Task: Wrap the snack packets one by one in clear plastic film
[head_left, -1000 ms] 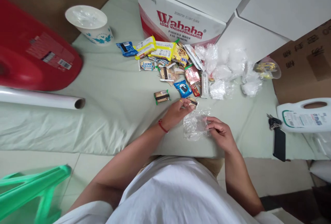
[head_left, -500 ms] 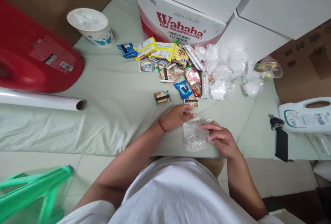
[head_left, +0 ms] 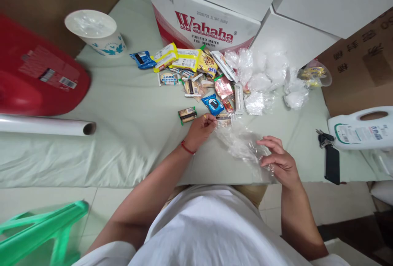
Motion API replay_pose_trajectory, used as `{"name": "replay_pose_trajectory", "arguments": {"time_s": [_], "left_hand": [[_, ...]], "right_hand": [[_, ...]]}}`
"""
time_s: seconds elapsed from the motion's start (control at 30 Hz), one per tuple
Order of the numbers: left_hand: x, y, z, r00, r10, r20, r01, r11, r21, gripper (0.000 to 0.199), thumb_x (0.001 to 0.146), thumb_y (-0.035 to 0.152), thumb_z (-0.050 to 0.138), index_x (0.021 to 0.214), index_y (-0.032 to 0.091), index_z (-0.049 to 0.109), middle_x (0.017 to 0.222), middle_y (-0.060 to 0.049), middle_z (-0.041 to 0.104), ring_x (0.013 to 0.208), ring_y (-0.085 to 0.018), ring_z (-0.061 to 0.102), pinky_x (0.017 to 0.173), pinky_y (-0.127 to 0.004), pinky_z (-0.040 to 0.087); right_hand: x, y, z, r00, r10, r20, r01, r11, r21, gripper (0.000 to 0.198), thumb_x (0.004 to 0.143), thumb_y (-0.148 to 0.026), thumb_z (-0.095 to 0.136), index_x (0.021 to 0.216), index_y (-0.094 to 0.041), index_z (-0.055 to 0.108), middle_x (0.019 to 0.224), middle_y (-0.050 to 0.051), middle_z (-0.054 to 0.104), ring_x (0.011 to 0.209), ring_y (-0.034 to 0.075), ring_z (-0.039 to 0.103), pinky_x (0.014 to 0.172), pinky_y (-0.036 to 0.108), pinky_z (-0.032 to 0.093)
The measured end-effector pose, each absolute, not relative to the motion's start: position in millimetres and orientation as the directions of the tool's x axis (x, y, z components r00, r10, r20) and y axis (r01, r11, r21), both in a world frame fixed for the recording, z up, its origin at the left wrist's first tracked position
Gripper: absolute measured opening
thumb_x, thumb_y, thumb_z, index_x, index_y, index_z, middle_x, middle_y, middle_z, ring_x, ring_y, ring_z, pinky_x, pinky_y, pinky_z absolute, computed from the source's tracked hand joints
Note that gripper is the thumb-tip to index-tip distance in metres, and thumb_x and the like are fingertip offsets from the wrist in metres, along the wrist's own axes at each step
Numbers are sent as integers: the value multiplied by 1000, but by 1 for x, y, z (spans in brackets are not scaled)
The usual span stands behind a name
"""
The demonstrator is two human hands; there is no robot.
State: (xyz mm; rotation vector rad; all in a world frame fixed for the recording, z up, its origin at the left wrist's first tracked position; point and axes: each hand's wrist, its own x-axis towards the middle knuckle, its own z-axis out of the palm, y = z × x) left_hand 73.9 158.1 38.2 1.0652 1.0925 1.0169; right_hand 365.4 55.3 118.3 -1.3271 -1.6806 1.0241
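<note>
A clear plastic bag [head_left: 241, 143] stretches crumpled between my two hands, low over the cloth. My left hand [head_left: 202, 128], with a red string at the wrist, pinches the bag's left end. Under and behind that end, a small wrapped biscuit [head_left: 224, 119] is partly covered. At the bag's other end is my right hand [head_left: 281, 161], its thumb and fingers spread apart, with thin film against them. Just beyond my left hand lie another biscuit pack [head_left: 187, 115] with green ends and a blue snack packet [head_left: 212, 104].
Several snack packets [head_left: 187, 59] and bundled clear bags [head_left: 270, 71] lie before a Wahaha carton [head_left: 202, 20]. A paper cup [head_left: 107, 44], red jug [head_left: 46, 77] and white roll [head_left: 46, 126] stand left. On the right are a white bottle [head_left: 359, 133] and keys with a black case [head_left: 332, 165].
The bag has gone from a bunched heap to a longer stretch. My left hand has closed on its end; my right hand has moved right and its fingers have spread. The view has shifted slightly.
</note>
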Motion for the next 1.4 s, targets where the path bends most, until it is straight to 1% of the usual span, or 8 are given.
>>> {"name": "replay_pose_trajectory", "arguments": {"time_s": [0.2, 0.37, 0.63, 0.8, 0.97, 1.1, 1.23, 1.4], "left_hand": [[75, 157, 39, 142, 979, -148, -114, 165, 980, 26, 83, 45, 67, 86, 21, 58, 66, 6, 50, 57, -10, 41, 58, -24, 35], [77, 153, 42, 148, 982, -117, 20, 115, 993, 25, 87, 45, 63, 87, 20, 60, 68, 5, 50, 61, -11, 42, 60, -25, 34], [80, 147, 41, 194, 978, -69, 191, 32, 981, 27, 92, 46, 56, 89, 20, 61, 68, 4, 50, 64, -13, 44, 63, -27, 35], [80, 149, 36, 199, 978, -60, 159, 28, 987, 26, 90, 47, 57, 88, 21, 61, 70, 3, 52, 65, -13, 46, 63, -26, 37], [79, 149, 37, 197, 978, -70, 221, 26, 975, 30, 91, 49, 56, 88, 20, 61, 72, 2, 57, 67, -14, 51, 64, -26, 40], [73, 146, 53, 209, 973, -99, 382, 12, 924, 55, 101, 62, 36, 74, 20, 60, 68, -1, 63, 69, -17, 59, 67, -29, 42], [70, 152, 84, 274, 942, -193, 680, -48, 731, 76, 104, 69, 15, 70, 21, 63, 71, -7, 70, 78, -24, 68, 70, -32, 45], [81, 171, 112, 375, 880, -291, 850, -201, 486, 74, 96, 79, 32, 98, 18, 74, 93, -14, 78, 95, -32, 73, 74, -34, 48]], "right_hand": [[398, 42, 105, -125, 992, 34, 454, 88, -887, 14, 79, -46, 85, 71, -35, 82, 132, 2, 74, 143, 35, 43, 123, 59, 29], [427, 39, 103, -180, 963, -202, 529, -79, -845, 12, 77, -38, 86, 69, -31, 81, 114, 5, 80, 124, 35, 62, 113, 59, 41], [379, 85, 105, 142, 989, -49, 463, -110, -880, 38, 90, -47, 73, 121, -26, 72, 125, 8, 74, 110, 22, 67, 92, 36, 54], [329, 120, 76, 230, 973, -8, 465, -117, -878, 41, 94, -55, 63, 111, -20, 73, 102, 6, 75, 81, 17, 61, 74, 30, 50], [308, 126, 71, -13, 995, 96, 670, 80, -738, 30, 89, -49, 72, 104, -23, 78, 96, 5, 71, 88, 21, 57, 86, 36, 48], [298, 119, 76, -126, 974, 188, 685, 222, -693, 16, 94, -35, 68, 91, -24, 78, 93, 5, 72, 95, 23, 58, 93, 40, 47], [283, 102, 90, -309, 914, 261, 654, 404, -639, 16, 100, -29, 62, 97, -24, 77, 105, 6, 76, 102, 23, 58, 95, 41, 47], [260, 78, 96, -506, 837, 206, 649, 527, -548, 18, 103, -24, 58, 104, -22, 76, 114, 7, 77, 102, 23, 55, 93, 40, 44]]}}
